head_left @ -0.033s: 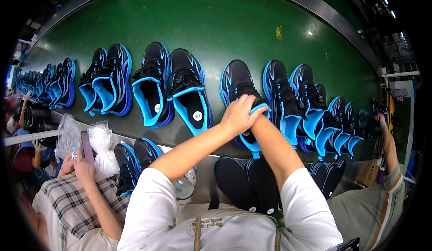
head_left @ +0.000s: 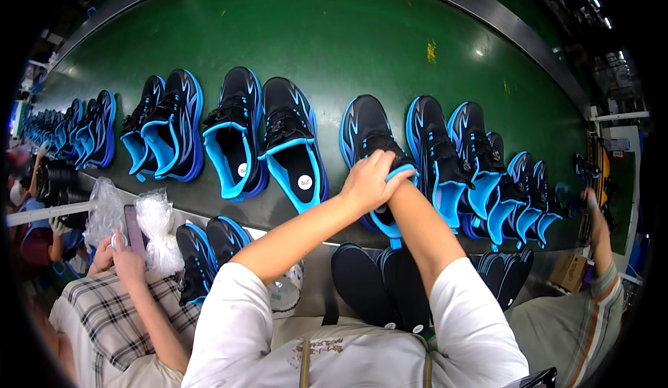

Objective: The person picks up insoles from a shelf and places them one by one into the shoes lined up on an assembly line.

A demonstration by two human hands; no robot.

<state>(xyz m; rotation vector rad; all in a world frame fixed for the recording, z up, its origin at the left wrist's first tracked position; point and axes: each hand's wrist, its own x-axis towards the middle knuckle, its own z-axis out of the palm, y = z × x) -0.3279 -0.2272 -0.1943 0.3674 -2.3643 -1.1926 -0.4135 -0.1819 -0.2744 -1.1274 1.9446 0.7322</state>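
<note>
A black sneaker with blue trim (head_left: 367, 118) lies on the green work surface in front of me, toe pointing away. My left hand (head_left: 374, 181) is closed over its tongue and collar, fingers bent round the edge. My right hand is hidden at the shoe's opening, beneath the left; only the right wrist (head_left: 403, 196) shows, crossing under the left thumb. Left of my hands stand two matching sneakers, one (head_left: 239, 96) beside the other (head_left: 287, 109), with round white labels on their insoles. Another matching sneaker (head_left: 426, 127) stands just to the right.
Black insoles (head_left: 362, 280) are stacked at the near edge before me. More sneakers (head_left: 174, 120) line the green surface (head_left: 334, 33) on both sides. A pair (head_left: 198, 252) stands lower left by clear plastic bags (head_left: 158, 231). People sit on both sides; the left one's hands (head_left: 125, 256) are near a phone.
My hands stay in place on the same sneaker. At the far right, the other person's hand has shifted slightly nearer.
</note>
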